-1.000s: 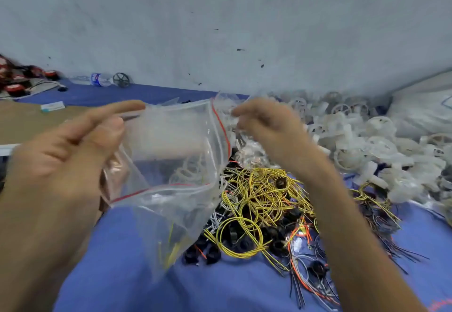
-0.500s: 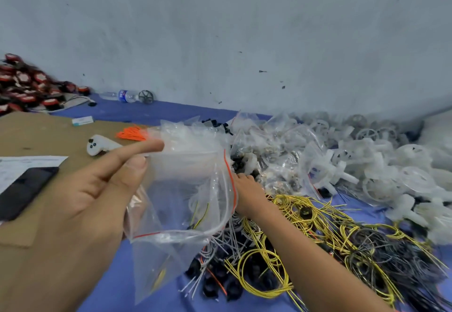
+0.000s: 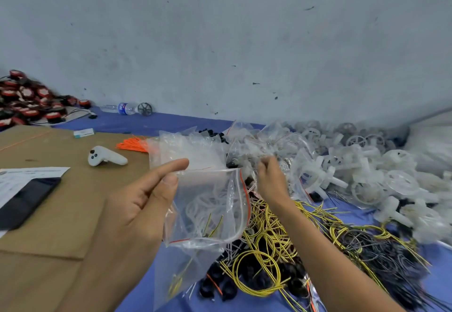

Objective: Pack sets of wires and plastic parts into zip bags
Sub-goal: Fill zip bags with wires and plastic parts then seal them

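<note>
Left hand pinches the zip bag; blurred right hand among plastic parts, grip unclear.

Bare cardboard between the phone and the white controller leaves open passage on the left. Rightward, the held zip bag, tangled wires and heaped plastic parts crowd the surface up to the wall.

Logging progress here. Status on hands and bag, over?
Left hand pinches open zip bag, wires inside. Right hand at plastic parts pile, grip unclear. Bag mouth unobstructed.
</note>
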Tool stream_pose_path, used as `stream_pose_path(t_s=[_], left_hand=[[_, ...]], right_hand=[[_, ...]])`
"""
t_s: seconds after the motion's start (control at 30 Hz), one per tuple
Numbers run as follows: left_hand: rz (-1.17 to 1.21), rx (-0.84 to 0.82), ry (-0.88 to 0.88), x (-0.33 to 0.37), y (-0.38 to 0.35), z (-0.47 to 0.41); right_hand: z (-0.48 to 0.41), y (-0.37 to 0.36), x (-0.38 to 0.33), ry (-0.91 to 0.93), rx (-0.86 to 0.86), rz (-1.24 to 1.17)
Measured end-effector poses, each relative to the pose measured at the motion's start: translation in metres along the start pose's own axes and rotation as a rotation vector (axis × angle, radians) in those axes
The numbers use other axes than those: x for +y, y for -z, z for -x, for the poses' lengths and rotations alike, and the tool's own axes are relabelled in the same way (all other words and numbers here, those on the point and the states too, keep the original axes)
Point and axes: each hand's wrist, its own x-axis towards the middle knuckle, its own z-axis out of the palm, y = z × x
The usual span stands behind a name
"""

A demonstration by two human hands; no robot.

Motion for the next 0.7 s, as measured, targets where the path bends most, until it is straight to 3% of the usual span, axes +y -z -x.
stream_pose_path(t_s=[0.17, 0.3, 0.43, 0.57, 0.7], left_hand=[[-0.062, -0.019, -0.023, -0.004, -0.011, -0.004], [-0.121, -0.050, -0.037, -0.008, -0.026, -0.005], [-0.203, -0.131, -0.070, -0.008, -0.050, 0.004], [-0.400, -0.300, -0.238, 0.000, -0.084, 0.033], [-0.729, -0.383, -0.449, 0.004, -0.109, 0.054]], right_hand=[[0.007, 0.064, -0.026, -0.149, 0.042, -0.574], [0.054, 0.110, -0.037, -0.144, -0.042, -0.792], [0.122, 0.141, -0.043, -0.061, -0.275, -0.612], [0.166, 0.142, -0.051, 0.038, -0.424, -0.324], [0.183, 0.121, -0.046, -0.044, -0.506, -0.324]])
